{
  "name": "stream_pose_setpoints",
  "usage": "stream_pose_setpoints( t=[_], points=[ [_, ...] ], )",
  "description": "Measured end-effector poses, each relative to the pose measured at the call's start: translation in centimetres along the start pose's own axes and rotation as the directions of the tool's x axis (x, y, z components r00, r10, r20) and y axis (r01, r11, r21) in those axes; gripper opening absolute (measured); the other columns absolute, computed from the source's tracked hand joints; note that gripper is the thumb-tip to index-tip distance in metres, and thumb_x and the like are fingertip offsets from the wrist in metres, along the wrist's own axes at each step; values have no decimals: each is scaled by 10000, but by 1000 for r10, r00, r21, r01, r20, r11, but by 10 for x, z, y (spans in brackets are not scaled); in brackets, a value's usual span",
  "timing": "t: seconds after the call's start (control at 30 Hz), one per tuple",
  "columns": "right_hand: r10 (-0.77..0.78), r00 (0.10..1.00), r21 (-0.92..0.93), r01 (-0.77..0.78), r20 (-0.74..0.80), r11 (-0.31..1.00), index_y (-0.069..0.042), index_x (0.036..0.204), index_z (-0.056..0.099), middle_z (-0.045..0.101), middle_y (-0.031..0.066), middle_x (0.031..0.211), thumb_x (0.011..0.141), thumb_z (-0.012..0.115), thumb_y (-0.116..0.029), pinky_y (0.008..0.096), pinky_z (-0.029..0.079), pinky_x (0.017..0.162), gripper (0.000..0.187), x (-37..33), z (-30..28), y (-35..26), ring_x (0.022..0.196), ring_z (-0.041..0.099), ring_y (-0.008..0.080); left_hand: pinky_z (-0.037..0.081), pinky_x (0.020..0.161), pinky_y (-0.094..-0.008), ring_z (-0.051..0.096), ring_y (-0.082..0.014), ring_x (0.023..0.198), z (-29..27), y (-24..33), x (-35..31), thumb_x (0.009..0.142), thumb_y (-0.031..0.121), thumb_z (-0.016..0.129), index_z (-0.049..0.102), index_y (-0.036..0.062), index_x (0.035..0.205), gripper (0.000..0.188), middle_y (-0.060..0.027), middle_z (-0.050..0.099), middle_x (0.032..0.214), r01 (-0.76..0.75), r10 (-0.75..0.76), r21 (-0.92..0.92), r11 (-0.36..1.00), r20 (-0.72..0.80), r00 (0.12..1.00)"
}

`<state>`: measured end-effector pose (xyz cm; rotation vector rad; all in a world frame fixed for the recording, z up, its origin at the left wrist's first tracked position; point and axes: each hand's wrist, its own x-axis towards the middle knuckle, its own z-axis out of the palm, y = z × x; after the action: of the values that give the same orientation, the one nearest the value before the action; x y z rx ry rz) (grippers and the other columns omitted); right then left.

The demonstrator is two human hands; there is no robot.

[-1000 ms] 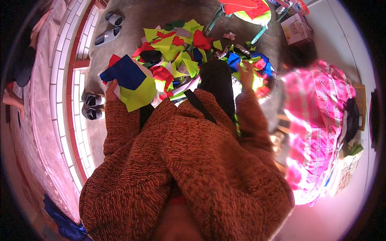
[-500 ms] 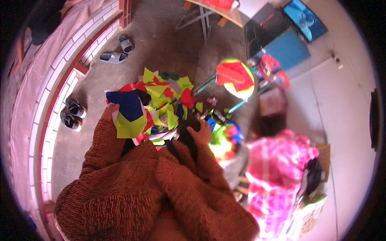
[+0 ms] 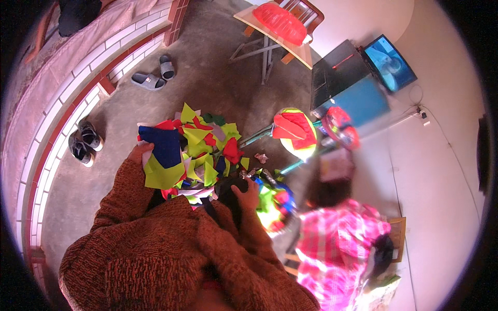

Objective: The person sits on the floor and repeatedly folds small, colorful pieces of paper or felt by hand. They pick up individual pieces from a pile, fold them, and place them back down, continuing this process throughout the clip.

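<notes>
My left hand (image 3: 140,153) is closed on the edge of a few flat cloth pieces. A navy blue piece (image 3: 165,146) lies over a yellow-green one (image 3: 163,175). Beyond and beside it spreads a heap of cloth scraps (image 3: 199,137) in yellow-green, red, grey and dark green. My right hand (image 3: 248,195) has its thumb and fingers apart against a black object (image 3: 228,191), whose kind I cannot make out. To its right sits a bright bundle (image 3: 275,207) of green, blue and red, partly washed out by light.
A round seat (image 3: 294,136) on green legs bears red and yellow cloth. At right bends another person in a pink checked shirt (image 3: 337,238). Grey slippers (image 3: 149,81) and dark shoes (image 3: 80,151) lie at left. Farther back stand a table (image 3: 249,18) with a red cover and a screen (image 3: 389,62).
The whole view has shifted, showing more of the table at the back. My left hand keeps hold of the cloth pieces. My right hand stays by the black object, its fingers slightly changed.
</notes>
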<state>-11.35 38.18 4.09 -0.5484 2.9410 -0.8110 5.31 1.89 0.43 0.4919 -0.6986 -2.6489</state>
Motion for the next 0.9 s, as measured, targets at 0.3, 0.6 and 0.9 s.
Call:
stream_pose_setpoints(
  t=[0.3, 0.6, 0.9],
  points=[
    [-62, 998, -105, 58, -31, 993, -181, 1163, 538, 510, 133, 1149, 614, 736, -523, 510, 425, 805, 676, 1, 8, 9, 1041, 499, 357, 536, 783, -414, 647, -279, 878, 9, -10, 9, 776, 65, 622, 519, 12, 1161, 401, -160, 630, 1029, 69, -70, 31, 997, 31, 997],
    [-533, 846, 326, 500, 13, 802, -34, 1141, 507, 529, 158, 1125, 756, 690, -212, 385, 389, 920, 462, 63, -3, -127, 1076, 499, 323, 544, 760, -404, 654, -270, 849, 80, -8, 35, 768, 54, 632, 535, 13, 1135, 382, -155, 638, 1000, 242, -254, 143, 960, 78, 964],
    [-466, 870, 437, 486, -159, 757, -55, 1196, 485, 523, 146, 1138, 757, 692, -119, 346, 425, 877, 490, 134, 47, -180, 1035, 527, 257, 540, 672, -337, 648, -203, 732, 104, -9, 112, 770, 121, 668, 603, 27, 993, 251, -90, 654, 863, 154, -182, 278, 948, 79, 980]
  ],
)
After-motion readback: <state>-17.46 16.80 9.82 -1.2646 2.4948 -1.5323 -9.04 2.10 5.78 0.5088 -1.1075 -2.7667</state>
